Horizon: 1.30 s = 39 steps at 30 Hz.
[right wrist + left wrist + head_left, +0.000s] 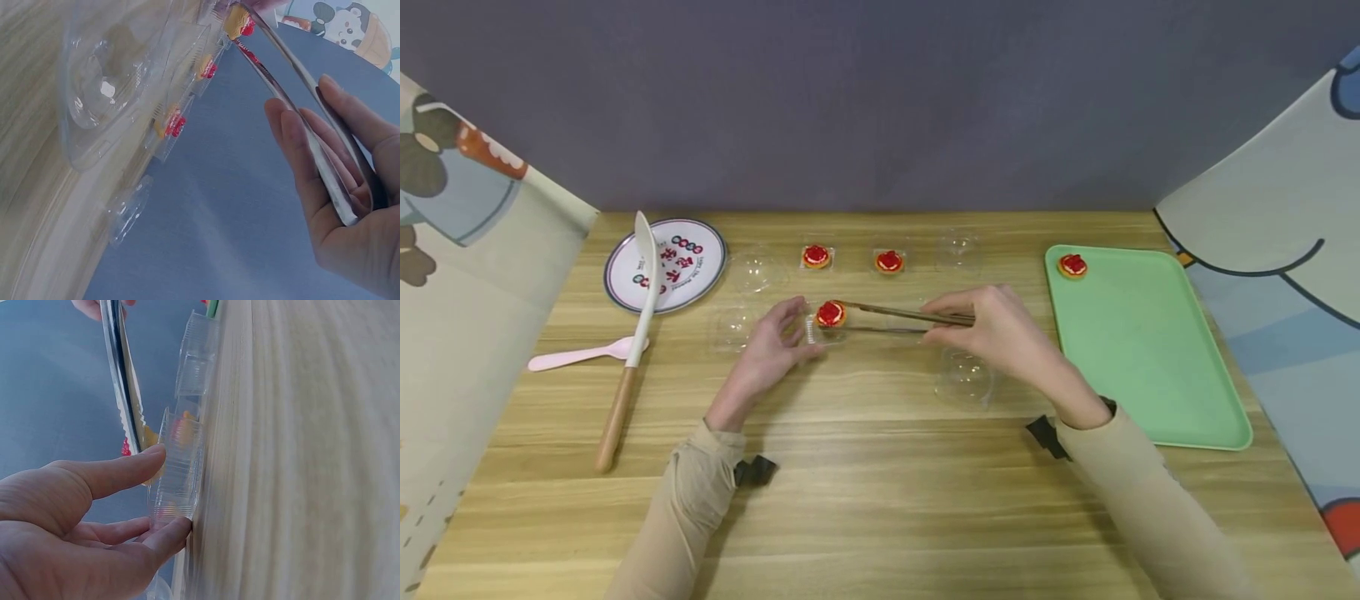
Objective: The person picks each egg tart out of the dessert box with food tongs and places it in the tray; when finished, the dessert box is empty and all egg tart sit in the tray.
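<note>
My right hand [996, 321] grips metal tongs [325, 147], the arms squeezed between thumb and fingers. At the tips of the tongs is a small tart [831, 314] with a red topping, over a clear plastic box [178, 465]. My left hand [771, 343] steadies that box, thumb on one side and fingertips on the other. Whether the tart touches the box floor is hard to tell. Just behind, two similar tarts sit in clear boxes, one tart [816, 256] at left and another tart [889, 262] at right.
A green tray [1150, 358] at right bears one tart [1072, 267]. Clear plastic lids [966, 375] and other clear pieces [752, 271] lie around the middle. At left are a patterned plate [696, 279], a long-handled white ladle [617, 417] across it and a pink spoon [568, 358].
</note>
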Tool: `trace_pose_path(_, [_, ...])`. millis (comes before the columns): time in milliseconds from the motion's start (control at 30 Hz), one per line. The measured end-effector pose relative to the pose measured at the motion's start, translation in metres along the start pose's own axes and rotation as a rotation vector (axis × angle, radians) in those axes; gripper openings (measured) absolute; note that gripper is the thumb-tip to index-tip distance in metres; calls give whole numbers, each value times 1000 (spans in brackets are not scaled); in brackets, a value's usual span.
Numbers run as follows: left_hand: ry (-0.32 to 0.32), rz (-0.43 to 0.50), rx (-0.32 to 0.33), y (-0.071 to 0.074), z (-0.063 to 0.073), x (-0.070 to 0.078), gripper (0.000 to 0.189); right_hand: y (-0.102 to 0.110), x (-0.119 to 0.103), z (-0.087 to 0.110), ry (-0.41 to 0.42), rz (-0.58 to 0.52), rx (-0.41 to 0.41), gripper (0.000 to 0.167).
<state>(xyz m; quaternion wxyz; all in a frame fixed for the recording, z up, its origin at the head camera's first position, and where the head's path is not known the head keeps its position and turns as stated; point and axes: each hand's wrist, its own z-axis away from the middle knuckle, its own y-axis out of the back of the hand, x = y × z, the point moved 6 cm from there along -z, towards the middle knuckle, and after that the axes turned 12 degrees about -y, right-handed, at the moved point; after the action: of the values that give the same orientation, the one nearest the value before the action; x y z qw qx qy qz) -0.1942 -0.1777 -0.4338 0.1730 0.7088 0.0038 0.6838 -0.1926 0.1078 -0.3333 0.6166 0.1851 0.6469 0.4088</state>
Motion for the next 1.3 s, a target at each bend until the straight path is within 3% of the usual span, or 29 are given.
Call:
trace_pose_path(600, [-19, -3, 2, 0, 0, 1, 89, 17, 14, 12, -54, 0, 56, 33])
trace_pose_path(1300, [-18, 1, 0, -1, 1, 3, 90, 40, 36, 31, -88, -54, 174, 32])
